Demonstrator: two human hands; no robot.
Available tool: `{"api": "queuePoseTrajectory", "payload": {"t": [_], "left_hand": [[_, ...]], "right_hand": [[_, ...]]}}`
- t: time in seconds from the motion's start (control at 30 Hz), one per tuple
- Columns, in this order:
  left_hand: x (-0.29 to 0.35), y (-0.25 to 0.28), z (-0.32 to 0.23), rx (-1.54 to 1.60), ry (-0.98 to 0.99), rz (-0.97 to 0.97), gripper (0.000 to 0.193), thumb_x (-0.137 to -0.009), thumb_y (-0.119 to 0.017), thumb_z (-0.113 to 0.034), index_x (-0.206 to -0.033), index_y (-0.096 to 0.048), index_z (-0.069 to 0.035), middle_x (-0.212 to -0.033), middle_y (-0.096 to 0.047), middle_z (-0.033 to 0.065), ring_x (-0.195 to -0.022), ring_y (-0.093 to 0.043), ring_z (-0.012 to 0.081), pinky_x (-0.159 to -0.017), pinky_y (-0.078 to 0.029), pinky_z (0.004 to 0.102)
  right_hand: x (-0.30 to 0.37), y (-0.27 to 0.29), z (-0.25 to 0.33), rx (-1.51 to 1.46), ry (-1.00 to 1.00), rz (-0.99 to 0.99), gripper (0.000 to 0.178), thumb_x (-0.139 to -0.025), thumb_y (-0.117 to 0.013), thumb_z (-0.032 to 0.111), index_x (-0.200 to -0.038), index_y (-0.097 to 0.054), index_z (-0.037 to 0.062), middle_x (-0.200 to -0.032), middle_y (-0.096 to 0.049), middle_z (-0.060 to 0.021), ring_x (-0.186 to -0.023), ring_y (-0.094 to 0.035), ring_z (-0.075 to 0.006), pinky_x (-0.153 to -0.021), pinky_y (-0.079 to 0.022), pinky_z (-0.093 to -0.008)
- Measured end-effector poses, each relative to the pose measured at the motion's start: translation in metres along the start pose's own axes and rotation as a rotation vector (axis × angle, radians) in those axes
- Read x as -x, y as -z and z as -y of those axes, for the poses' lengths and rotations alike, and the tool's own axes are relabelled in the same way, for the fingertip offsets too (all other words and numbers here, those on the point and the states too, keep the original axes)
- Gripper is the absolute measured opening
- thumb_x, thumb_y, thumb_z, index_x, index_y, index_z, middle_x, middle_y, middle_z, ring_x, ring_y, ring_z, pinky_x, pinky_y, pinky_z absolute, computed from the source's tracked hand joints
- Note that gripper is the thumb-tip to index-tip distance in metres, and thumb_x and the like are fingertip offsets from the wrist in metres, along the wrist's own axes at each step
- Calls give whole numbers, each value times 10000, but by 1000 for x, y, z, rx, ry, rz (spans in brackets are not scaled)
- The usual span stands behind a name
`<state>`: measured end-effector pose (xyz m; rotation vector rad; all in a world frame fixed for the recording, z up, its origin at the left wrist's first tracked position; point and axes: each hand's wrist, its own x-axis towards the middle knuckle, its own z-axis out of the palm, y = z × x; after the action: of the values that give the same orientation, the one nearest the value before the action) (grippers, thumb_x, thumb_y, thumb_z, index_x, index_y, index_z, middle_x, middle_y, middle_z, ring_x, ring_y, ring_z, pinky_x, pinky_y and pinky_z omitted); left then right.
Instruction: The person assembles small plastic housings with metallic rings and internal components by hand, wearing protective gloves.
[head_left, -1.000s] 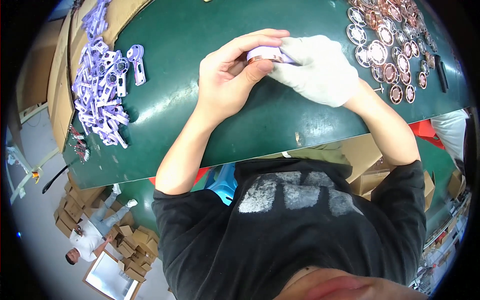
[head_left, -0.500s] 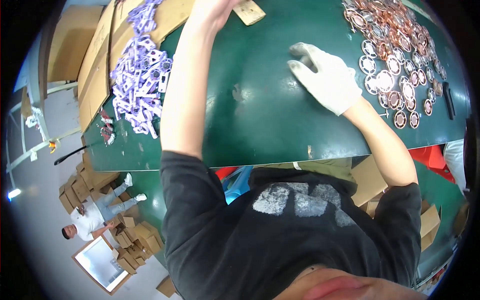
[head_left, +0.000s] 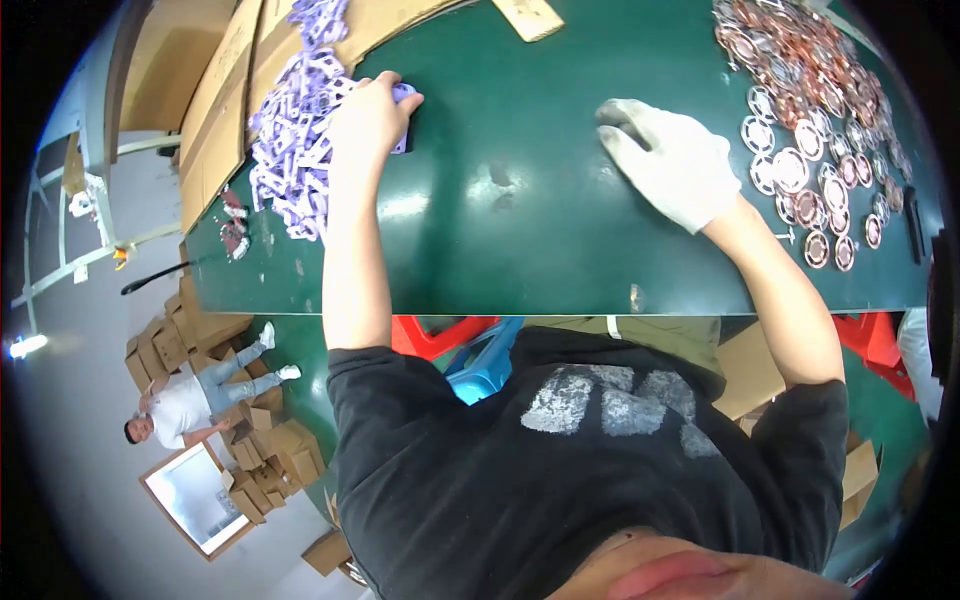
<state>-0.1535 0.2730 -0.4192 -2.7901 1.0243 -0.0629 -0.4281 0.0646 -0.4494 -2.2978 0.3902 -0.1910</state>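
One bare left hand has its fingers bent over a purple part beside the purple pile; whether clamped cannot be told. Gloved right hand: fingers apart, nothing visible between. Judged step: picking up; next move calls for a secure single-part grip.

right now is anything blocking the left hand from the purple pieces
Nothing visible does: the left hand is over the right edge of the purple pile, seemingly touching a purple piece. The gloved right hand is well off to the right.
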Motion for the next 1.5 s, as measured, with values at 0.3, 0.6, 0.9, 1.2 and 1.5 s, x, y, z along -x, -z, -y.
{"api": "queuePoseTrajectory", "payload": {"t": [0.3, 0.6, 0.9, 1.2, 1.5], "left_hand": [[41, 53, -114, 1409, -501, 211, 499, -849, -749, 30, -1286, -514, -23, -1300, -594, 108, -1200, -613, 200, -1064, -479, 350], [27, 13, -255, 737, -894, -351, 336, -852, -748, -267, -1169, -677, -179, -1216, -609, 58, -1059, -624, 281, -869, -560, 395], [33, -2, -226, 564, -916, -324, 217, -875, -737, -254, -1042, -678, -130, -1081, -648, 20, -999, -629, 232, -816, -565, 363], [50, -13, -138, 550, -494, -357, 140, -931, -688, -275, -948, -739, -146, -851, -675, 7, -712, -691, 270, -623, -556, 381], [57, -2, -120, 675, -687, -104, 392, -833, -774, -262, -1197, -679, -149, -1149, -642, 25, -984, -689, 239, -787, -575, 354]], "right_hand": [[-3, 2, 4, -116, 173, -217, 682, -865, -676, 440, -1390, -503, 40, -1160, -675, -206, -1090, -659, -397, -962, -522, -442], [-20, 82, -18, -909, -42, -1025, 115, -979, -593, 93, -1088, -620, 72, -738, -534, 41, -580, -485, -36, -507, -378, -201], [-26, 65, -37, -396, 227, -901, 302, -953, -614, 112, -1230, -572, -1, -1051, -644, -74, -956, -638, -198, -866, -505, -337], [-5, 35, -12, 450, -72, -105, 401, -902, -622, 396, -1219, -707, 164, -1020, -736, -151, -965, -704, -339, -848, -558, -439], [-7, 31, -10, 484, -168, -33, 435, -894, -638, 389, -1255, -686, 150, -1047, -735, -155, -970, -707, -340, -843, -562, -429]]}}
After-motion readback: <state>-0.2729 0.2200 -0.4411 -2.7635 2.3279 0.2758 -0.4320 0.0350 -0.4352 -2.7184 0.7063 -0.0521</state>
